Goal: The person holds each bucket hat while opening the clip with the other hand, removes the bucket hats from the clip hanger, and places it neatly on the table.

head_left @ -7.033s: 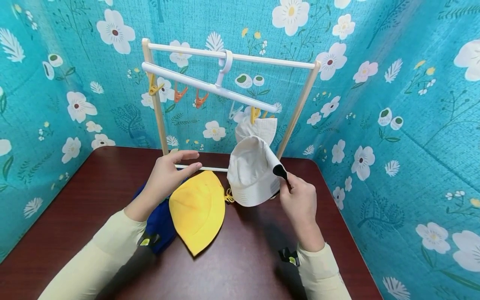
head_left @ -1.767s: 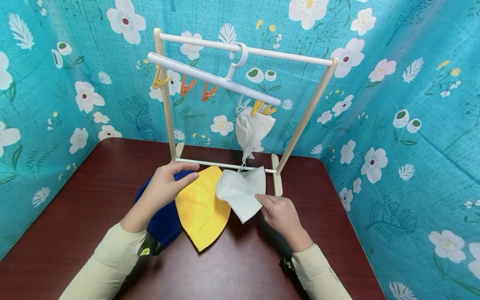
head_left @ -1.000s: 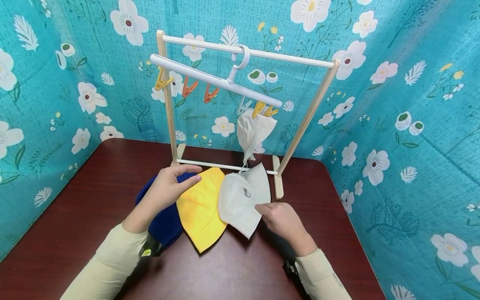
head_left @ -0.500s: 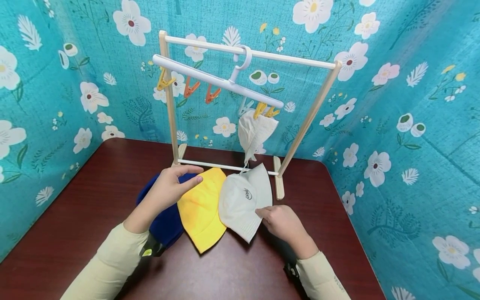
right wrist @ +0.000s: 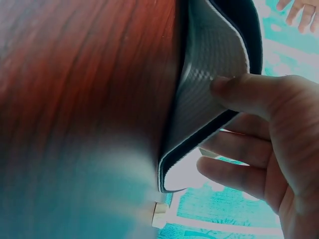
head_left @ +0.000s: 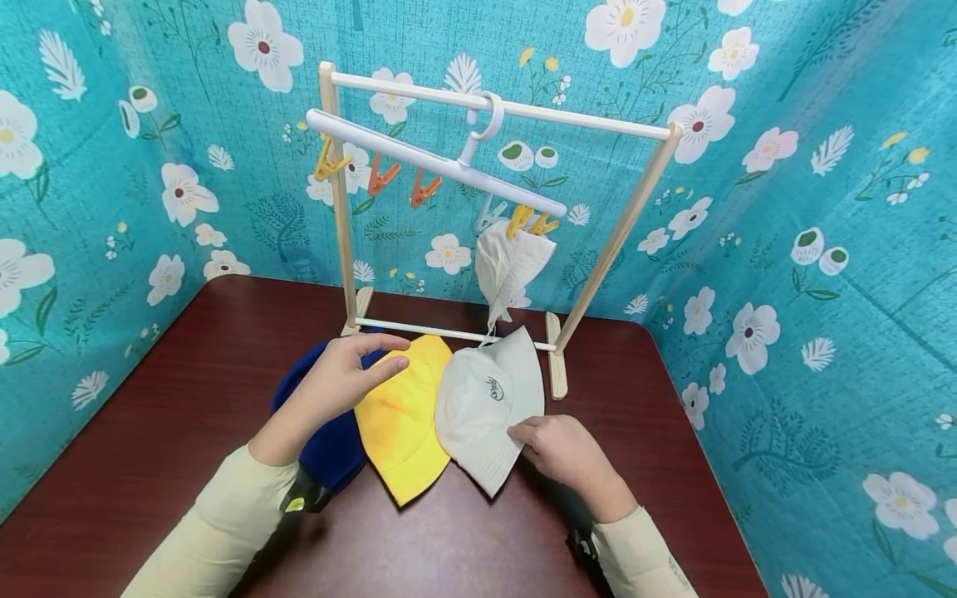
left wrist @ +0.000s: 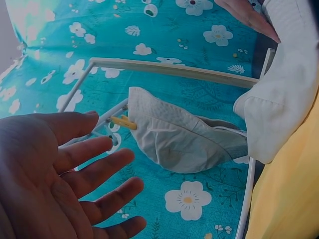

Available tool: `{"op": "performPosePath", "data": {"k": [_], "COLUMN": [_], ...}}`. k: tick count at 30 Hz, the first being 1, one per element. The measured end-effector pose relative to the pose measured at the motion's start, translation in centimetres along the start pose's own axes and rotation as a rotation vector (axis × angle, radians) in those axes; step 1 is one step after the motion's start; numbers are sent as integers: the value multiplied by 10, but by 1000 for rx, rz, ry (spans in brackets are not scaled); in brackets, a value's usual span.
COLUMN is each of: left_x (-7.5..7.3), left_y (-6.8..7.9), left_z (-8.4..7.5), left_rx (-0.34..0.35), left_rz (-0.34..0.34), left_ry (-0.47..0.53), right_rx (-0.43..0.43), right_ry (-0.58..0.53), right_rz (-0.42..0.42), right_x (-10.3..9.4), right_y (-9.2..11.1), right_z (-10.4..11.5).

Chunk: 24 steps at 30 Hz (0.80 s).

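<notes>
My right hand (head_left: 571,457) pinches the brim of a white bucket hat (head_left: 467,403) with dark lettering. In the right wrist view, the thumb lies on one face of the brim (right wrist: 209,74) and the fingers behind it. That hat overlaps a yellow bucket hat (head_left: 407,423) lying on the table, which in turn overlaps a dark blue hat (head_left: 336,453). Over the blue and yellow hats, my left hand (head_left: 332,386) holds nothing, thumb and fingers apart. Another white hat (head_left: 508,262) hangs from the white hanger (head_left: 404,151) by yellow clips (head_left: 519,220).
The hanger hooks onto a small wooden rack (head_left: 624,224) standing at the back of the dark red table (head_left: 187,390). Orange clips (head_left: 383,176), a yellow clip (head_left: 326,162) and a pale blue clip (head_left: 489,214) hang from it. Flowered blue cloth (head_left: 748,208) surrounds the table.
From seven seconds ago, the right hand has brought the white hat down from before the rack to beside the yellow hat, its lettering now facing up. The left hand has barely moved.
</notes>
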<state>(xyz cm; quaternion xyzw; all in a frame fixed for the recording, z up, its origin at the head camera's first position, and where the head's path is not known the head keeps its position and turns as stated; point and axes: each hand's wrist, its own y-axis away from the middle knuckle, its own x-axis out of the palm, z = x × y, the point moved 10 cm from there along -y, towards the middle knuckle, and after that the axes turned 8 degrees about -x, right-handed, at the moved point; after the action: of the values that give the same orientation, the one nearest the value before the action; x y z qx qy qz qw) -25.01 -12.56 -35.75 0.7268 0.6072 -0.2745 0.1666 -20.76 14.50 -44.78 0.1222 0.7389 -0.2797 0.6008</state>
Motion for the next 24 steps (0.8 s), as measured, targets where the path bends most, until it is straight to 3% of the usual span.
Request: {"op": "performPosePath", "data": {"k": [7,16,24], "left_x": [4,7,8], "left_y": [0,0,1], "left_z": [-2,-2,-2], "left_rx": [18,20,37], "left_rz": [22,38,40], "left_ry": [-17,-58,-70], "right_rx": [12,-8,39], "right_ry": [-19,-59,-171], "right_rz": [62,42,140], "right_x": [5,0,5], "right_y": [1,4,8], "right_z": [1,5,5]}}
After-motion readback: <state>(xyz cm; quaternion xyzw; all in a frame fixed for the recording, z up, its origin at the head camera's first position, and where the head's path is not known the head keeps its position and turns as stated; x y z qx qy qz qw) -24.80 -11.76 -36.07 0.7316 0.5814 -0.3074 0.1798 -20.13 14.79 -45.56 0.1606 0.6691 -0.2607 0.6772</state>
